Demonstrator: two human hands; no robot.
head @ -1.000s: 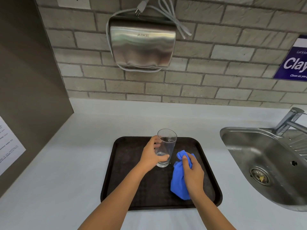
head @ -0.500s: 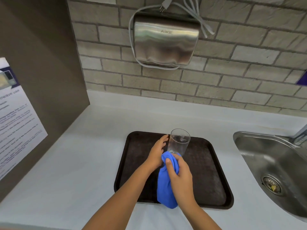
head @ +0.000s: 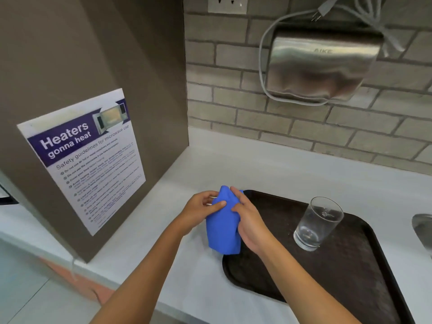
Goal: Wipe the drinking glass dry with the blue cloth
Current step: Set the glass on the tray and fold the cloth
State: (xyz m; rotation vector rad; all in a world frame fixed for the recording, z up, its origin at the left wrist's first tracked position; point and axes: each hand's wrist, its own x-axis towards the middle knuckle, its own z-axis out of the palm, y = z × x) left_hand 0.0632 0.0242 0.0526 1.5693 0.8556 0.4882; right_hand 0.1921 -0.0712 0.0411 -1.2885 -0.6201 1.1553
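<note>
Over one tray's [head: 332, 277] left edge, two hands, left [head: 198, 212] and right [head: 251, 224], gripping one blue cloth [head: 223, 232]; one glass [head: 316, 224] upright, untouched.

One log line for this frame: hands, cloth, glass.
left hand: holds cloth | right hand: holds cloth | cloth: bunched between hands | glass: upright on tray, untouched

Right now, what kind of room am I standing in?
Probably a shared office or campus kitchenette: a microwave safety poster is stuck to the side panel, a steel hand dryer hangs on the brick wall, and a sink edge shows at right.
</note>
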